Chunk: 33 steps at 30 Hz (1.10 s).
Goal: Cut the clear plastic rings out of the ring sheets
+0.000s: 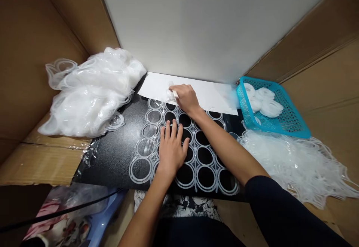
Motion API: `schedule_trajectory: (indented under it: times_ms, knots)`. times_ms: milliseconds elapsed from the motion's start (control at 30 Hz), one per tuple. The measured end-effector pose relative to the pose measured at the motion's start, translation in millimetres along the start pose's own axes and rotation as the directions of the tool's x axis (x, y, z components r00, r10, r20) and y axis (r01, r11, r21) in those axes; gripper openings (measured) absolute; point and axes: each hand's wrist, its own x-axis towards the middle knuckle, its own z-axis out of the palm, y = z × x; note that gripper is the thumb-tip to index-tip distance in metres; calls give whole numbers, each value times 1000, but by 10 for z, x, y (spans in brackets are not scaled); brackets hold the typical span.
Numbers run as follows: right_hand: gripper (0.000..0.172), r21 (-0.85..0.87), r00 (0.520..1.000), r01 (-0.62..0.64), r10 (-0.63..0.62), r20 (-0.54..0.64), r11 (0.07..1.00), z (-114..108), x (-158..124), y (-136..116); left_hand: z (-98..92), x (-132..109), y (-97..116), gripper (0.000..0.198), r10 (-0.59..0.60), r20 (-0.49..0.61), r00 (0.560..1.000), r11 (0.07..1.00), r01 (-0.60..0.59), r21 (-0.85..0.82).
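Note:
A translucent sheet of joined plastic rings (205, 155) lies across the black tabletop (112, 161). My left hand (171, 148) rests flat on the middle of it, fingers spread and pointing away from me. Beyond it, my right hand (185, 96) is closed around a short pale stick-like tool (175, 94); its exact kind I cannot make out. The tool's end is at the sheet's far edge, over a white paper strip (213, 93). Some clear plastic ring pieces (170, 86) show beside those fingers, partly hidden by them.
On the left, a big heap of translucent ring sheets (89, 93) is piled up. At the right stands a blue plastic basket (294, 116) with bundles of white rings (270, 106). Below it spreads a pile of clear plastic scraps (294, 164). Cardboard walls (331, 78) flank the table.

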Motion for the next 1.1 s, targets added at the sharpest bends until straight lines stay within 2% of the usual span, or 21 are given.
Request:
schedule_trajectory:
  times_ms: [100, 200, 267, 367, 433, 500, 567, 667, 767, 933, 1100]
  knots:
    - [43, 86, 997, -20, 27, -71, 996, -5, 186, -28, -52, -14, -29, 56, -10, -30, 999, 994, 7, -111]
    - [41, 230, 998, 64, -60, -23, 971, 56, 132, -165, -172, -53, -111, 56, -12, -59, 998, 960, -5, -281]
    - [38, 254, 996, 85, -84, -17, 963, 111, 47, -245, -253, -92, -184, 54, -6, -77, 997, 937, -21, -349]
    - [38, 217, 990, -5, 35, -136, 976, 140, 52, -250, -314, -155, -287, 49, -11, -95, 995, 930, -25, -366]
    - [39, 202, 965, -85, 131, -226, 976, 109, 162, -189, -315, -191, -334, 46, -25, -94, 995, 929, -11, -370]
    - [40, 206, 950, -119, 172, -260, 971, 63, 283, -135, -312, -208, -361, 45, -38, -89, 995, 921, 1, -390]
    - [39, 260, 966, -91, 148, -211, 961, 35, 332, -136, -329, -196, -377, 43, -44, -90, 995, 906, 1, -424]
    - [33, 441, 999, 1, 17, -37, 898, 63, 217, -244, -386, -124, -431, 37, -63, -134, 989, 889, -5, -458]
    - [27, 572, 987, -13, -82, 140, 820, 135, 9, -374, -408, -32, -560, 41, -78, -159, 984, 933, 16, -360]
    - [23, 592, 962, -172, 4, 274, 787, 210, -103, -425, -297, 21, -771, 53, -54, -76, 996, 991, 44, -130]
    - [23, 630, 935, -263, 33, 352, 730, 219, -37, -360, -240, 2, -759, 54, -59, -103, 993, 996, 51, -72]
